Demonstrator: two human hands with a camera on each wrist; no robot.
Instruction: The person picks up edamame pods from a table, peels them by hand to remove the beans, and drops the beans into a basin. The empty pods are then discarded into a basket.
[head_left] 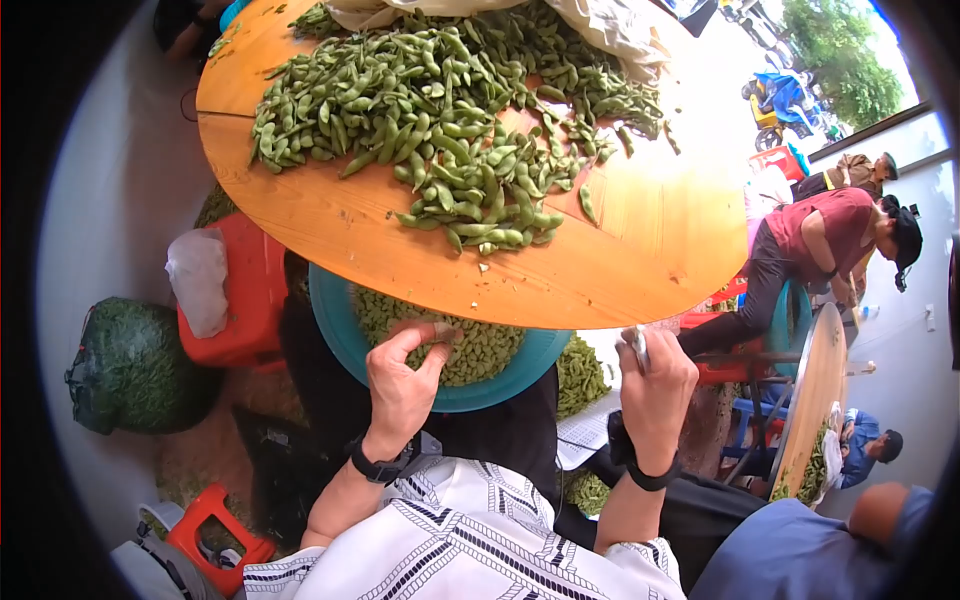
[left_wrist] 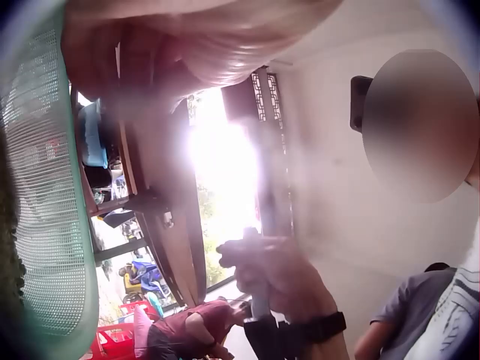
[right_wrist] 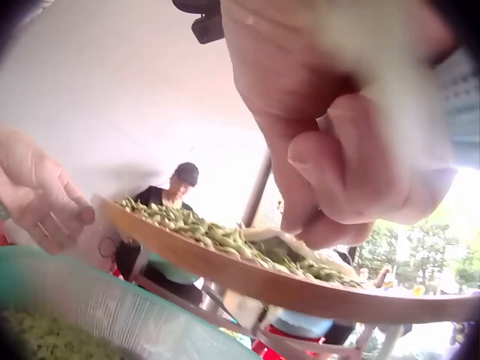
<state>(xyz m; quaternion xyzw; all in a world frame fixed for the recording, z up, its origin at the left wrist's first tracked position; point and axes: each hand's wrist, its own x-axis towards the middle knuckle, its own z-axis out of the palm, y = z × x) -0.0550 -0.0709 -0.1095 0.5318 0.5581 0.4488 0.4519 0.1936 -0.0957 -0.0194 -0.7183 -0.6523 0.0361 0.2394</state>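
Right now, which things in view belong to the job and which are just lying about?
Apparently in the job:
- green bean pods on the orange-brown wooden table
- teal plastic basin of shelled green beans
- left hand, right hand

Probably lying about:
- boxy red plastic seat with whitish plastic bag
- red plastic stool, lower left

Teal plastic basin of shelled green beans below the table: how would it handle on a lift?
The teal plastic basin is probably heavy for its size, given the broad layer of shelled green beans. Its thin-looking wall may flex. Tilting could send the loose beans sliding.
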